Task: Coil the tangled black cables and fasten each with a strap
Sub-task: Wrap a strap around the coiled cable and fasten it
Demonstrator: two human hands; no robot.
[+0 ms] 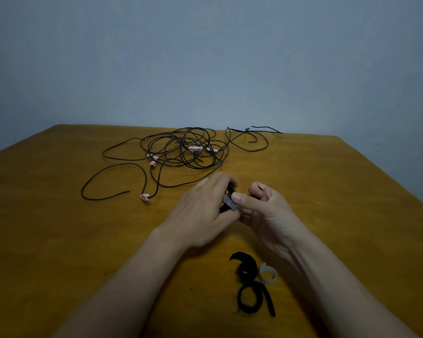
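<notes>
Two hands: my left hand (203,211) curls round the small coil (230,190); my right hand (261,211) pinches the grey strap (230,203) between thumb and forefinger. The hands touch, mid-table.
Key relation: I see the grey strap lying across the coil's bundled strands, on the coil's 4 o'clock side. The coil's long axis seems to run 12 to 6, though my fingers hide most of it.
Nearer hand: the right, on the strap. I judge it should wrap the tail round while the left steadies the coil.
Tangle: tangled cables (186,150) sit at 11 o'clock of my hands, well apart. One loose cable (249,140) lies at 1 o'clock, near the far edge of the table (59,240).
Spares: black straps (249,289) and a pale strap loop (268,274) lie at 5 o'clock, just beside my right forearm.
Room: bare wood at 9 o'clock. My worry is that forearm sweeping the spares.
</notes>
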